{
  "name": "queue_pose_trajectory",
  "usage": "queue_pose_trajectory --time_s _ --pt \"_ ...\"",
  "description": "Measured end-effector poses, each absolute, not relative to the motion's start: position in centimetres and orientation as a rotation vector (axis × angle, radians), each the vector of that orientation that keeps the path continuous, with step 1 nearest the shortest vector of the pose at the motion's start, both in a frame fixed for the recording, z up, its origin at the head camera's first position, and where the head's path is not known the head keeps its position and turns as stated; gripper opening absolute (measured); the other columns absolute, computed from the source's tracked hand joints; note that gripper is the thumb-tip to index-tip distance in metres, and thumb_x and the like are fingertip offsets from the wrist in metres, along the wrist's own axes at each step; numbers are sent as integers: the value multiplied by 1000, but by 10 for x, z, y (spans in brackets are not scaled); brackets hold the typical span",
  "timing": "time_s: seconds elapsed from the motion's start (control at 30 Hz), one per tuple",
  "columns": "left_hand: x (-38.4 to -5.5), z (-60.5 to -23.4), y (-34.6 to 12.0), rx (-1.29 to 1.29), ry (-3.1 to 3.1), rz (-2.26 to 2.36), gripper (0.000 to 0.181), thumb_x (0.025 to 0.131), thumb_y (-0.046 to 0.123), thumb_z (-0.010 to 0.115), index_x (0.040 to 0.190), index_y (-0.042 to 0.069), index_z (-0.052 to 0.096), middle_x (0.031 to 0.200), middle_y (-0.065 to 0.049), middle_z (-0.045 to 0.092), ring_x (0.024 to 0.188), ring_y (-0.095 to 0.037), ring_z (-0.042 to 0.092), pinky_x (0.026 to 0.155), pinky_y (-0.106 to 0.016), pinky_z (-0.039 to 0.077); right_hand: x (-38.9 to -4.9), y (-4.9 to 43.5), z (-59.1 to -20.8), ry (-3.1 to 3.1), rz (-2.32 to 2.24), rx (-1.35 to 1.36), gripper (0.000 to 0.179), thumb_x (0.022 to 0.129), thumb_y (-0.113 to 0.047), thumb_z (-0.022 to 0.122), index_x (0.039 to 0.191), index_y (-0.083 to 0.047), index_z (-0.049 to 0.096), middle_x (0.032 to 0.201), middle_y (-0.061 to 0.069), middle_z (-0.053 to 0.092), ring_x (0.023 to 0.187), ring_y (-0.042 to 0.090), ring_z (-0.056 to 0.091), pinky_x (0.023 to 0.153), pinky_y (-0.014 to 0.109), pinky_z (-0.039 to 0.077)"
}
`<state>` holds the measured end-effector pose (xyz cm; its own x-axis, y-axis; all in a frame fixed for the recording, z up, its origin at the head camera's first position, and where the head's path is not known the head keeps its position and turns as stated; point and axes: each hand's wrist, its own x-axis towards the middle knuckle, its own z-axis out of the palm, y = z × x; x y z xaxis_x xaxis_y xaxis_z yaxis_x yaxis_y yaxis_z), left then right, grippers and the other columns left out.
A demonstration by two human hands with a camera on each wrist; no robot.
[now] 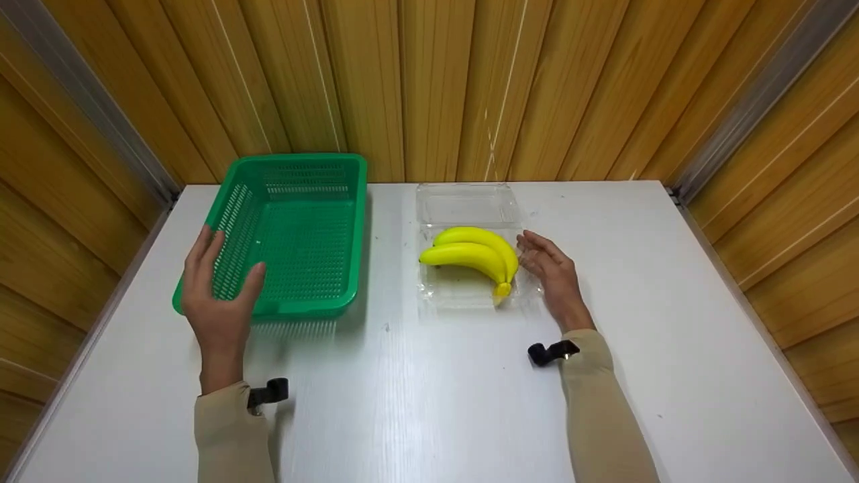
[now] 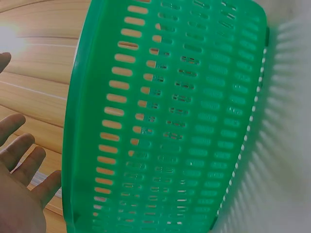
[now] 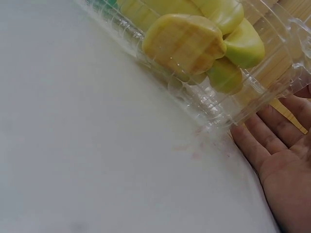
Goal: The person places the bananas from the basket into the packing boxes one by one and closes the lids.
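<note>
A green plastic basket (image 1: 361, 248) with slotted walls stands at the left of the table. Over its near left rim is my left hand (image 1: 218, 315), fingers stretched and thumb spread apart; the left wrist view puts its fingers (image 2: 46, 189) right by the basket wall (image 2: 160, 107). A bunch of yellow bananas (image 1: 470, 253) lies in a clear plastic clamshell box (image 1: 456, 296), its lid (image 1: 468, 203) folded back. At the box's right side rests my right hand (image 1: 558, 282), fingers extended. In the right wrist view its fingertips (image 3: 238, 133) are at the box's corner.
The white table (image 1: 449, 389) runs back to a wood-patterned panel wall (image 1: 436, 87), with similar panels at both sides. Small black cameras (image 1: 553, 352) sit on both wrists. The basket and the box stand apart, with a strip of table between them.
</note>
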<state>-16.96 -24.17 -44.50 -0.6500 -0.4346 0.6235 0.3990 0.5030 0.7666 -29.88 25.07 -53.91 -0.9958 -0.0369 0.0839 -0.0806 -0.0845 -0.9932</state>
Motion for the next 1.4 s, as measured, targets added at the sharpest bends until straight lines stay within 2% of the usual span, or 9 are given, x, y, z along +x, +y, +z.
queue_pose_trajectory --time_s 0.1,0.23,0.33,0.47,0.53,0.77,1.23,1.4 --pt "-179 -454 -244 9 -1908 -1252 67 87 4 82 150 2 59 162 -8 48 153 -23 37 125 -34 26 -298 251 -539 -2093 2297 133 49 110 -15 54 158 -1 48 156 13 54 146 24 48 117 37 43" --pt "-179 -446 -233 -9 -1900 -1270 67 87 3 81 149 -1 59 161 -14 49 153 -29 37 126 -39 24 -297 252 -538 -2088 2301 133 49 111 -15 54 158 -1 48 156 13 54 146 24 48 117 37 43" --pt "-180 -445 -226 -14 -1908 -1273 67 86 3 82 149 0 60 161 -13 49 153 -28 38 125 -39 27 -297 252 -538 -2081 2307 130 49 111 -15 54 157 -1 49 157 13 54 146 25 48 117 37 43" --pt "-190 -456 -226 -44 -1920 -1277 68 86 6 85 150 7 61 161 -3 50 152 -20 40 122 -34 35 -297 252 -538 -2085 2301 132 50 110 -16 55 157 -1 49 156 13 55 146 25 49 117 37 44" --pt "-191 -456 -222 -66 -1925 -1284 68 88 7 85 151 6 60 161 -3 50 151 -20 41 120 -33 39 -297 252 -539 -2086 2298 142 50 110 -16 55 157 -1 49 156 13 55 146 25 49 117 38 44" --pt "-195 -454 -207 -76 -1948 -1329 68 89 8 85 152 10 60 160 0 51 149 -16 43 118 -31 41 -297 252 -539 -2068 2312 159 50 110 -16 56 157 -1 49 157 14 54 146 26 48 118 40 43" --pt "-205 -455 -186 -166 -1897 -1365 69 86 2 85 150 4 59 159 -8 51 149 -23 43 118 -44 43 -297 249 -537 -2122 2265 108 49 109 -18 56 156 -4 52 155 9 57 144 21 51 112 31 48" --pt "-207 -454 -179 -209 -1894 -1343 68 87 5 86 150 3 60 159 -10 52 149 -25 44 117 -42 43 -298 250 -538 -2125 2269 108 49 109 -17 56 156 -4 52 155 10 56 144 22 51 112 32 48"
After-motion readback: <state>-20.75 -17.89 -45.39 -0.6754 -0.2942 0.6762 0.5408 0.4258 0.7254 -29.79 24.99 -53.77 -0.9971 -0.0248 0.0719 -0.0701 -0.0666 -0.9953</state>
